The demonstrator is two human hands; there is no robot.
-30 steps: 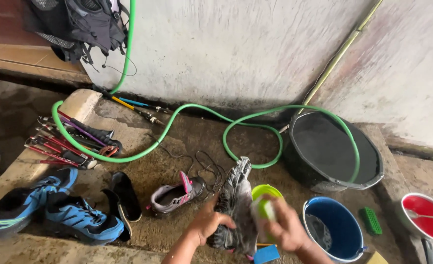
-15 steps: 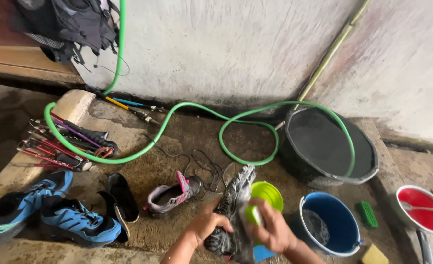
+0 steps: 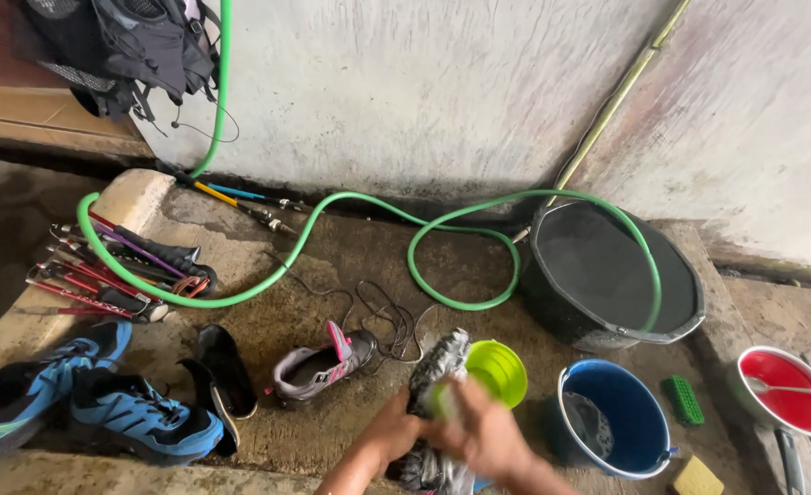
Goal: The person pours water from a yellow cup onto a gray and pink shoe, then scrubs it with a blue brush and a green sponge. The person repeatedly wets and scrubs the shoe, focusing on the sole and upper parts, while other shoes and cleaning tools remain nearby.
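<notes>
My left hand (image 3: pixel 394 431) grips a grey muddy shoe (image 3: pixel 438 367) turned sole-up over the wet concrete floor. My right hand (image 3: pixel 481 433) is blurred and presses a small light-green object (image 3: pixel 441 401), likely a brush or sponge, against the shoe. A lime-green bowl (image 3: pixel 499 369) sits just behind the shoe. To the right of my hands stands a blue bucket (image 3: pixel 618 414) with a cloth inside.
A green hose (image 3: pixel 350 209) loops across the floor into a black tub (image 3: pixel 614 275). A grey-pink shoe (image 3: pixel 321 362), black insoles (image 3: pixel 223 365), blue shoes (image 3: pixel 103 403), trekking poles (image 3: pixel 117 266), a green brush (image 3: pixel 682 401), a yellow sponge (image 3: pixel 696 477) and a red bowl (image 3: pixel 789 383) lie around.
My right hand moved left across the shoe and is now blurred against it. The left hand keeps its hold on the shoe.
</notes>
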